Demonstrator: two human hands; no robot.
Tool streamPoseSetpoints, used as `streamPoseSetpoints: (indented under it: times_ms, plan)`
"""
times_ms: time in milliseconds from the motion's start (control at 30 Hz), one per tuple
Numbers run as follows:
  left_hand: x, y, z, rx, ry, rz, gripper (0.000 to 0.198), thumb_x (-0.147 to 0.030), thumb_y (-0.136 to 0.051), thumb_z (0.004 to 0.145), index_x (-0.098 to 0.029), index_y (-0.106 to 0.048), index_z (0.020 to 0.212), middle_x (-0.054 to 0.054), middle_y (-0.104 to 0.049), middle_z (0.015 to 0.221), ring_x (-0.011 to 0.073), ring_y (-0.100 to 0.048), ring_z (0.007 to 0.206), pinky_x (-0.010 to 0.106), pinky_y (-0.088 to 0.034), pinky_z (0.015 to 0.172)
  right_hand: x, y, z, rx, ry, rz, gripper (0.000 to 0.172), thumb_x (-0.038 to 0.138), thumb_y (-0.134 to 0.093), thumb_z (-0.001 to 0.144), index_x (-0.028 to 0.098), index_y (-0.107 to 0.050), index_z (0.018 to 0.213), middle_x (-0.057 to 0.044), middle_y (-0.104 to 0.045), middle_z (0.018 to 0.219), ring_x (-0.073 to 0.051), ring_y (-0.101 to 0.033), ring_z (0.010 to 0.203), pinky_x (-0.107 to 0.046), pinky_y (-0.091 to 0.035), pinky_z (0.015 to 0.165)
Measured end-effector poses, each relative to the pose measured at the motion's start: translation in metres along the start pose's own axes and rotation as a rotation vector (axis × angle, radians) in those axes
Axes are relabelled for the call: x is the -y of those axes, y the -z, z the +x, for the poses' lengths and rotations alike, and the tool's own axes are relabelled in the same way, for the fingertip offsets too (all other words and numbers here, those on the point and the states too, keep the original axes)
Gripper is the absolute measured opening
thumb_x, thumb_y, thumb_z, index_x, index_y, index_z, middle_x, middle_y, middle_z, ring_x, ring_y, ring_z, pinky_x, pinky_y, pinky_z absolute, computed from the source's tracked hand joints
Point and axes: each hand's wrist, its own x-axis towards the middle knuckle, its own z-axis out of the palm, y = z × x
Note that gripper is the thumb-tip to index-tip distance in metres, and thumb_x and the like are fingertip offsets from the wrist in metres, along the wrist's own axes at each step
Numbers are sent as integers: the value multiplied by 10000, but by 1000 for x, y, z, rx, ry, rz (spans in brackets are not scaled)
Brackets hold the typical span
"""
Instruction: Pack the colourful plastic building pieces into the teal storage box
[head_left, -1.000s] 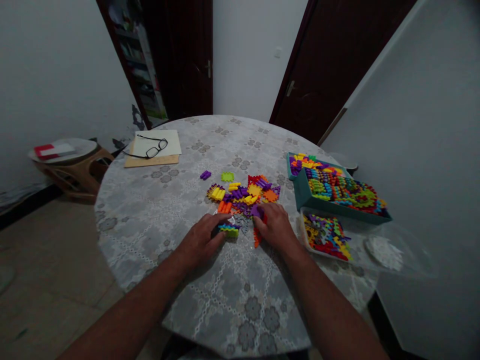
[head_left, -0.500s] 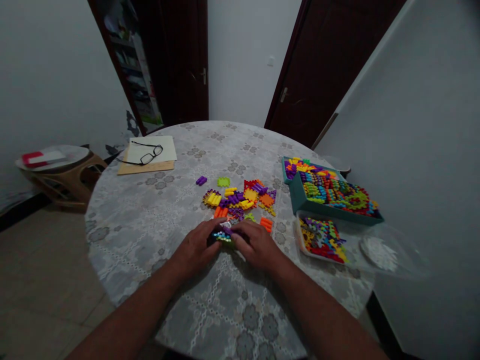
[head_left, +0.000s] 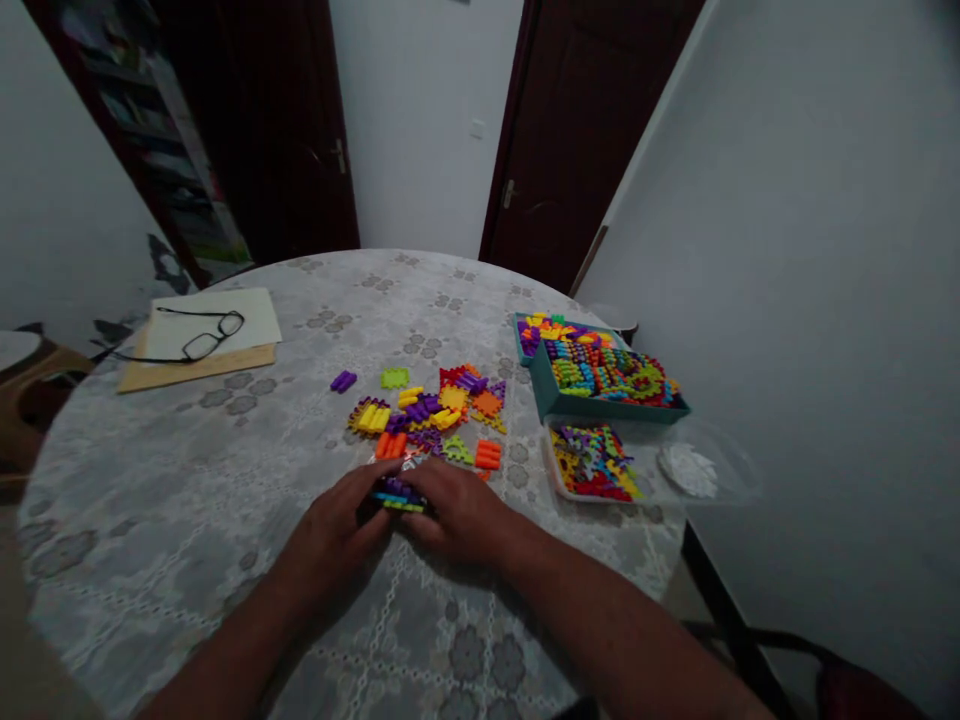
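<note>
Between my two hands, low over the near middle of the table, is a small stack of toy pieces in purple, blue and green. My left hand grips its left side with thumb and fingers. On the right side my right hand holds the same stack, fingers curled over the top. Just beyond the hands lies a loose pile of plastic pieces in yellow, purple, red and orange. Orange tubes touch the pile's near edge, and a green square piece lies behind it.
At the right stand a teal box full of colourful pieces, a clear tub of small pieces and a bag with white pieces. Black glasses rest on papers at the far left of the patterned table.
The view has turned right, so the table and boxes appear further left. Both hands still hold the stack, which now shows its layers more from the side.
</note>
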Motion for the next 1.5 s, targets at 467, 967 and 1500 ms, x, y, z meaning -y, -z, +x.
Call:
streamPoseSetpoints:
  times_ms: [467, 967, 1500]
  plan:
    - [0, 6, 2, -19, 91, -8, 519, -609, -646, 987, -232, -704, 1338, 99, -827, 1166, 227, -787, 790, 355, -664, 755, -5, 76, -2, -492, -201, -25, 417, 254, -631, 953, 234, -665, 1369, -91, -786, 1272, -237, -755, 1083, -369, -594, 995]
    - [1, 2, 1, -166, -5, 132, 324, -428, -581, 1014, -223, -760, 1188, 99, -813, 1131, 268, -767, 981, 421, -638, 951, -139, 265, -73, -513, -1080, -782, 506, 346, -604, 935, 110, -727, 1366, -258, -786, 1174, -388, -745, 1091, -453, -559, 939]
    - [18, -8, 1, -262, -137, 264, 275, -273, -565, 1030, -202, -707, 1256, 129, -764, 1261, 303, -682, 1221, 491, -545, 1128, -20, 97, -28, -83, -344, -495, 378, 284, -558, 1039, 195, -659, 1392, -169, -685, 1409, -292, -680, 1250, -404, -548, 1042]
